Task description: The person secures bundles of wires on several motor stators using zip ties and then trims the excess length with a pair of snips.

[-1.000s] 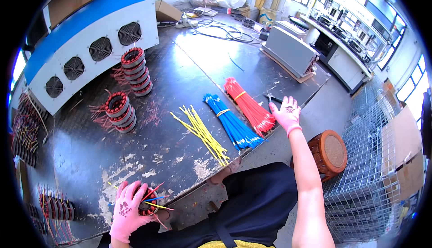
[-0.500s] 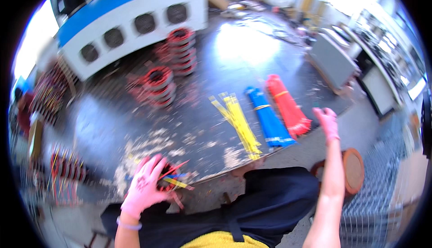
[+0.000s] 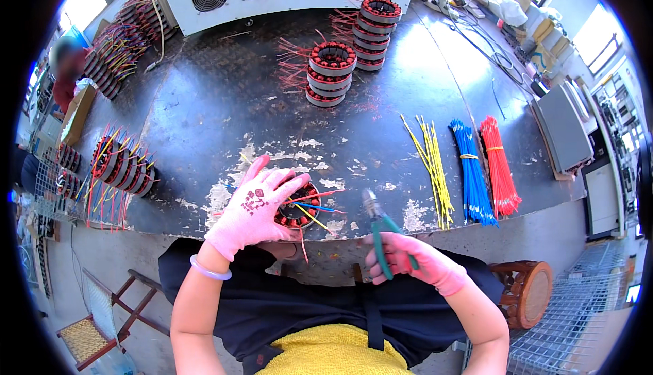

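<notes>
My left hand (image 3: pixel 253 210), in a pink glove, lies over a ring-shaped motor stator (image 3: pixel 312 197) near the table's front edge and grips it from the left. Its fingers partly hide the black and red ring. Red, blue and yellow wires (image 3: pixel 320 208) stick out of the ring to the right. In my gloved right hand (image 3: pixel 418 261) is a pair of green-handled cutting pliers (image 3: pixel 372 206). Their jaws point up and away from me, to the right of the stator and apart from it.
Yellow wires (image 3: pixel 432 171), a blue wire bundle (image 3: pixel 469 171) and a red wire bundle (image 3: pixel 500 171) lie to the right. Stacked stators (image 3: pixel 331 76) stand further back. More wired stators (image 3: pixel 122 167) lie at left. A white-and-blue cabinet with fans (image 3: pixel 286 1) borders the far side.
My right hand has come left from beside the red bundle to near the stator, with the pliers now plainly visible. My left hand stays on the stator. The view has shifted and sharpened.
</notes>
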Available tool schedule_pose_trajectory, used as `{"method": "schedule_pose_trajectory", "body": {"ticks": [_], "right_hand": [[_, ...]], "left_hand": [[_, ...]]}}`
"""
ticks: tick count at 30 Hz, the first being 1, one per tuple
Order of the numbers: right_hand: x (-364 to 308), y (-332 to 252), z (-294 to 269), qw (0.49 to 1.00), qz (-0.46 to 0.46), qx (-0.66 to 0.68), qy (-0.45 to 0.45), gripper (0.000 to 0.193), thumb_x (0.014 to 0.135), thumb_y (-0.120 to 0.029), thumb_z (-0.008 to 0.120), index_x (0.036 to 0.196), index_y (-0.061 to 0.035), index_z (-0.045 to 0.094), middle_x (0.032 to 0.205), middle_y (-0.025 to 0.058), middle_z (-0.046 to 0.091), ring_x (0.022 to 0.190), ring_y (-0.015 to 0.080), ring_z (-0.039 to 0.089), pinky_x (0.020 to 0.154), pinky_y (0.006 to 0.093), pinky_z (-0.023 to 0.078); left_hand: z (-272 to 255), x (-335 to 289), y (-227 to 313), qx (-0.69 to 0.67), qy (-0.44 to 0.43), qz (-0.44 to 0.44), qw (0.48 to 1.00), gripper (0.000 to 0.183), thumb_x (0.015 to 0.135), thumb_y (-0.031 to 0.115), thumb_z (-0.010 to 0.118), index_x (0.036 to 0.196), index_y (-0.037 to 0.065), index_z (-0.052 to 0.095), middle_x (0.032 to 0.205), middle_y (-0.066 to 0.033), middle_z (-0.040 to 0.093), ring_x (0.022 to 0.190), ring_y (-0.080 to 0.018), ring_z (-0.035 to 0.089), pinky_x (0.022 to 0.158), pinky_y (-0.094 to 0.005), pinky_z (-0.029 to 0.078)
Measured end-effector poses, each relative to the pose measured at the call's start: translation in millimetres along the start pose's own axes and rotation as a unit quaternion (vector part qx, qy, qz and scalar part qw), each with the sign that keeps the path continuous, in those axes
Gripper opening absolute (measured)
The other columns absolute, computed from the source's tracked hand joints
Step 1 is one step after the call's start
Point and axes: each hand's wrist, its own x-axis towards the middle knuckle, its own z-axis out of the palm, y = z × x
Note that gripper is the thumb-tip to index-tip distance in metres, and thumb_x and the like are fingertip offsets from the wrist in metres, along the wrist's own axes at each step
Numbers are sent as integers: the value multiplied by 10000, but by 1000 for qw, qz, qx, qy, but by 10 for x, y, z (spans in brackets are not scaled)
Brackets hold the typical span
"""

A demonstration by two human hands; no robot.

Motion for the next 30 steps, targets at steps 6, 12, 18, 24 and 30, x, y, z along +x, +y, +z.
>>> {"method": "schedule_pose_trajectory", "body": {"ticks": [6,12,18,24,30], "right_hand": [[150,-76,97,998,34,-42,-13,607,1089,-435,441,1514,-2,416,1214,135,634,1094,276,668,996,443,538],[145,-110,202,997,31,-73,-2,607,1094,-458,434,1503,-9,426,1203,130,640,1081,262,671,980,427,543],[206,-147,249,996,23,-85,24,586,1095,-460,444,1479,-17,453,1168,124,656,1045,251,681,957,417,554],[254,-168,297,994,15,-101,46,573,1072,-508,496,1426,-58,507,1086,62,659,919,159,673,840,347,594],[275,-129,333,989,-1,-127,82,556,1076,-511,477,1390,-56,536,999,54,663,809,144,667,747,326,594]], "left_hand": [[3,11,-88,-10,6,24,1000,1047,574,552,887,1479,153,542,1336,-129,623,1242,-303,596,1264,-545,253],[14,-19,-125,-25,15,31,999,1029,578,527,890,1469,144,544,1329,-125,625,1231,-297,602,1259,-546,263],[10,-28,-108,-29,16,17,999,1010,581,493,912,1464,163,548,1367,-121,601,1312,-352,542,1258,-547,259],[-12,-37,-95,-31,25,19,999,966,606,467,897,1449,137,559,1338,-127,610,1277,-318,573,1269,-525,241],[22,-18,-114,-39,16,19,999,1005,587,513,905,1459,158,554,1372,-124,601,1324,-371,530,1253,-548,262]]}}
